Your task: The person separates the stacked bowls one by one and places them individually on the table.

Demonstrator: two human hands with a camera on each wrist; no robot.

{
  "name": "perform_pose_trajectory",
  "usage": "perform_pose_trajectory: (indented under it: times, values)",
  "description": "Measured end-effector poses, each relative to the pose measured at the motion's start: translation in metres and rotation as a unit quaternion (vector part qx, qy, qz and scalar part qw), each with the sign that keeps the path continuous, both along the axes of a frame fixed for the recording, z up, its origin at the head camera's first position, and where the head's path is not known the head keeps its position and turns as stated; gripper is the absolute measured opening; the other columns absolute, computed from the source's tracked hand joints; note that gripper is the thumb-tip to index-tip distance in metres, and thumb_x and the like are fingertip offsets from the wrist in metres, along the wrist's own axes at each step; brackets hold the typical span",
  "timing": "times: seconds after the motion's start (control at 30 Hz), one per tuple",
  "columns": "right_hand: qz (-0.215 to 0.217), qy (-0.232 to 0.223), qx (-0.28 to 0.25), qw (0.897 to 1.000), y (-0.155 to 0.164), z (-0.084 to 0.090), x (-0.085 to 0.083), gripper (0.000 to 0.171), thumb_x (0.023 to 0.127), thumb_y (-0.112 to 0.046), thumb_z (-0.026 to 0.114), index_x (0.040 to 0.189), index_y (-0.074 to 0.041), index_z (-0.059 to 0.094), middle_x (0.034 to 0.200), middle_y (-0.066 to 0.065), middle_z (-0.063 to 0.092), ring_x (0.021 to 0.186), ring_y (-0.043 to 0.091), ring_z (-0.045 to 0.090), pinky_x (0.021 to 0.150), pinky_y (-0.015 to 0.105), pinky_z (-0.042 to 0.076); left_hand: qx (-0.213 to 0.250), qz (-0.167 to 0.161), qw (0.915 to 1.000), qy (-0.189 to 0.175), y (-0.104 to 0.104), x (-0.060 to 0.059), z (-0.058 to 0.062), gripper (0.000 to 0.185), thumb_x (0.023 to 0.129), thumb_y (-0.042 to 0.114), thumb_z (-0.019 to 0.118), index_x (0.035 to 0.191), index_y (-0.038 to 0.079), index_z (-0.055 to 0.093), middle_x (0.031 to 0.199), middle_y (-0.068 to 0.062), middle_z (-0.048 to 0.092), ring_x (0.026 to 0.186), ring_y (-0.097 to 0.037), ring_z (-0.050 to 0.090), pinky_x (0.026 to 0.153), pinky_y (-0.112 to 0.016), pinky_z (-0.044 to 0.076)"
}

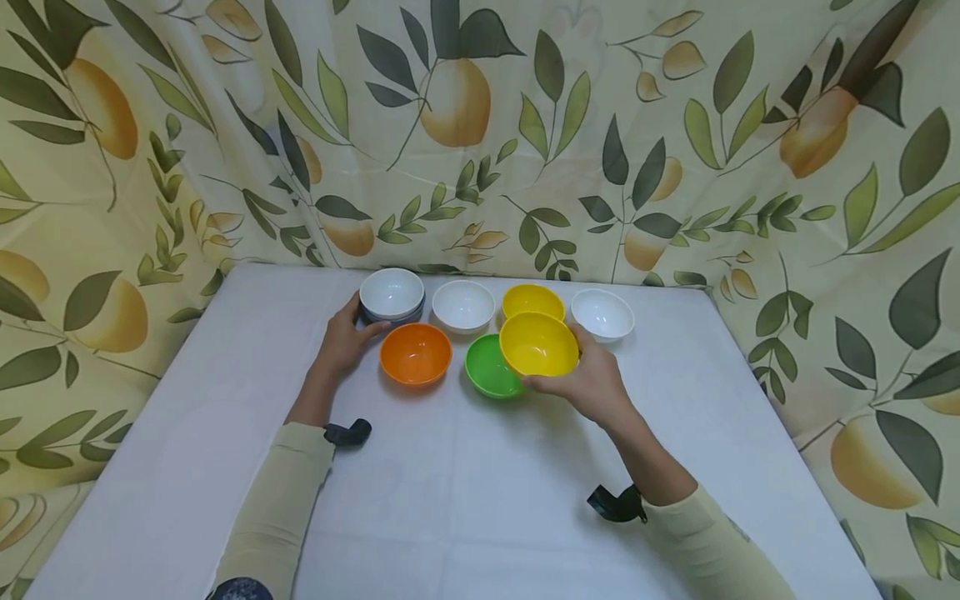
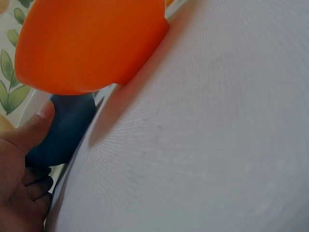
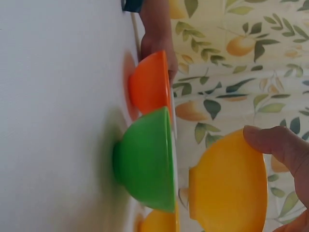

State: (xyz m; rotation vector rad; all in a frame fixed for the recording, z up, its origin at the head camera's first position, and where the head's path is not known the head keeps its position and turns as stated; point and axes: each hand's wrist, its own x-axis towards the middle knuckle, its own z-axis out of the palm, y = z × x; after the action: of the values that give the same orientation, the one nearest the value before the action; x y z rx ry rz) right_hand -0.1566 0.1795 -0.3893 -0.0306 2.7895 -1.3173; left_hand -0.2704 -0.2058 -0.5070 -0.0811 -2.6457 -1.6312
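My right hand (image 1: pixel 594 379) grips a yellow bowl (image 1: pixel 538 343) by its side, raised above the table. In the right wrist view the thumb lies on this yellow bowl (image 3: pixel 227 183). Behind and partly below it are a green bowl (image 1: pixel 491 367) and a second yellow bowl (image 1: pixel 532 298). My left hand (image 1: pixel 345 340) holds the left side of a stack, a white bowl (image 1: pixel 392 292) on top of a blue bowl (image 1: pixel 412 316). In the left wrist view its thumb touches the blue bowl (image 2: pixel 72 128). An orange bowl (image 1: pixel 416 354) stands just right of that hand.
Two more white bowls stand in the back row, one white bowl (image 1: pixel 463 306) left of the yellow one and another white bowl (image 1: pixel 603 315) at the right. The table (image 1: pixel 450 500) has a white cover. A fruit-patterned cloth (image 1: pixel 465 192) hangs behind it.
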Motion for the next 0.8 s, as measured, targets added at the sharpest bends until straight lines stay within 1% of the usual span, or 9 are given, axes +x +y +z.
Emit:
perform_pose_trajectory:
  times: [0.07, 0.2, 0.27, 0.53, 0.8]
  values:
    - [-0.009, -0.001, 0.0, 1.0, 0.004, 0.0, 0.002, 0.113, 0.074, -0.039, 0.095, 0.16, 0.0, 0.033, 0.148, 0.021, 0.052, 0.127, 0.038, 0.053, 0.106, 0.055, 0.052, 0.001, -0.001, 1.0, 0.001, 0.0, 0.0, 0.0, 0.097, 0.096, 0.033, 0.081, 0.169, 0.012, 0.021, 0.172, -0.011, 0.026, 0.159, -0.03, 0.021, 0.129, -0.048, 0.019]
    - [-0.022, 0.009, 0.001, 1.0, 0.011, -0.001, 0.004, 0.103, 0.075, -0.037, 0.096, 0.153, 0.001, 0.042, 0.14, 0.021, 0.057, 0.122, 0.039, 0.054, 0.103, 0.055, 0.052, -0.001, -0.003, 1.0, 0.001, -0.001, 0.0, 0.0, 0.097, 0.095, 0.034, 0.081, 0.169, 0.013, 0.021, 0.172, -0.011, 0.026, 0.159, -0.03, 0.021, 0.129, -0.048, 0.019]
    - [-0.03, 0.01, 0.001, 1.0, 0.014, -0.002, 0.004, 0.1, 0.075, -0.037, 0.096, 0.15, 0.001, 0.044, 0.138, 0.021, 0.057, 0.122, 0.039, 0.054, 0.102, 0.055, 0.052, -0.003, -0.003, 1.0, 0.003, -0.001, 0.0, 0.001, 0.097, 0.095, 0.034, 0.081, 0.169, 0.012, 0.021, 0.171, -0.012, 0.027, 0.158, -0.031, 0.021, 0.129, -0.049, 0.018]
    - [-0.07, -0.007, 0.006, 0.997, 0.026, -0.011, 0.006, 0.103, 0.077, -0.036, 0.094, 0.155, 0.003, 0.038, 0.145, 0.023, 0.053, 0.126, 0.04, 0.051, 0.107, 0.057, 0.05, 0.0, -0.002, 1.0, 0.002, -0.001, -0.001, 0.0, 0.098, 0.096, 0.034, 0.081, 0.169, 0.011, 0.02, 0.172, -0.013, 0.026, 0.159, -0.031, 0.021, 0.129, -0.048, 0.018]
    - [-0.093, 0.001, -0.001, 0.996, 0.033, -0.021, 0.008, 0.101, 0.078, -0.031, 0.093, 0.156, 0.0, 0.038, 0.148, 0.022, 0.051, 0.129, 0.041, 0.049, 0.109, 0.058, 0.049, 0.005, -0.001, 1.0, 0.002, -0.001, 0.0, 0.0, 0.097, 0.096, 0.033, 0.081, 0.169, 0.012, 0.021, 0.172, -0.011, 0.026, 0.159, -0.03, 0.02, 0.128, -0.048, 0.019]
